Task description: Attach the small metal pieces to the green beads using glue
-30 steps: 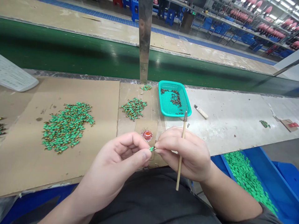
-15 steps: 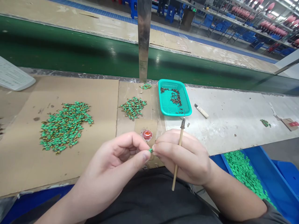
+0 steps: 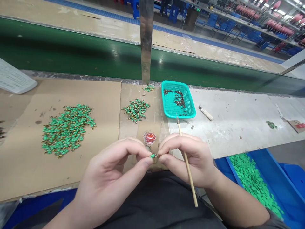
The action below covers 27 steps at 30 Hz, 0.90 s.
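My left hand (image 3: 116, 175) is closed, pinching a small green piece (image 3: 152, 156) between thumb and forefinger. A tiny dark and gold end of it reaches to the fingertips of my right hand (image 3: 195, 156), which are pressed together there. Lodged in the same right hand is a thin paintbrush (image 3: 189, 171) with a pale wooden handle, its tip pointing up and away toward the basket. Just beyond the fingertips lies a small round blob of glossy red paint (image 3: 150, 137) on the cardboard. The inner fingers of both hands are partly hidden.
Piles of small green and gold pieces lie at left (image 3: 69, 130) and centre (image 3: 136, 110). A turquoise basket (image 3: 193, 113) holds dark little pieces. To its right is a short pale-handled tool (image 3: 206, 113). A blue bin (image 3: 274, 171) with green discs stands lower right. A metal post (image 3: 146, 41) rises behind.
The paintbrush has swung in my right hand: its tip moved left and its handle end right. My fingertips have drawn slightly apart, and more of the small green piece shows.
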Each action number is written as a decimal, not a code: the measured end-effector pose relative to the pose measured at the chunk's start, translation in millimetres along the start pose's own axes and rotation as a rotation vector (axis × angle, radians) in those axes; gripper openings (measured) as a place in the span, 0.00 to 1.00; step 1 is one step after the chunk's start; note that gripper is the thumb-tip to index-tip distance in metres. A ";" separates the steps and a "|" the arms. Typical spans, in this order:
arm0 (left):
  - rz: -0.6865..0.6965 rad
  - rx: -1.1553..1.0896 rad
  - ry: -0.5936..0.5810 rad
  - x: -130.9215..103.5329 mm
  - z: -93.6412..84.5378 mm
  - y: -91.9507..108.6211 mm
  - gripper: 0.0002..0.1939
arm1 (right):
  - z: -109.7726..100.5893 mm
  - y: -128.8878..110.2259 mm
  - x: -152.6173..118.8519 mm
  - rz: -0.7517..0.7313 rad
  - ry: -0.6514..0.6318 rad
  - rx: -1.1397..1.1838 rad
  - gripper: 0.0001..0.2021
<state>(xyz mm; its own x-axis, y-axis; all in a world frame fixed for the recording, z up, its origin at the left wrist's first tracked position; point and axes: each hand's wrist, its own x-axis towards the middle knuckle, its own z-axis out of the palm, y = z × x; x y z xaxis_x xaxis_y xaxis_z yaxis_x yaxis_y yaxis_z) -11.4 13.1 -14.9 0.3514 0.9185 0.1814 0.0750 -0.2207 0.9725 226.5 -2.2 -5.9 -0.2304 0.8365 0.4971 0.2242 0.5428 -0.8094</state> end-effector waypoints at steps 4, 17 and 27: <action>0.133 0.122 -0.047 -4.1 -3.1 -4.0 0.17 | 2.2 -3.7 -0.5 0.012 0.002 0.016 0.05; 0.183 0.217 -0.116 -7.1 -5.7 -2.6 0.19 | 6.4 -2.1 -0.8 -0.005 -0.014 0.040 0.07; 0.081 0.169 -0.075 -6.7 -0.9 -6.1 0.15 | 10.6 2.2 -0.6 0.050 0.012 0.119 0.07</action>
<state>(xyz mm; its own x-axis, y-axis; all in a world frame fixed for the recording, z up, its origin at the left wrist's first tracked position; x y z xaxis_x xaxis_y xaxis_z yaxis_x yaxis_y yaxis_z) -15.1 8.6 -22.0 0.4310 0.8697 0.2406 0.1969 -0.3509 0.9155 217.1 -2.2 -11.3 -0.2100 0.8636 0.4584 0.1210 0.4881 -0.8643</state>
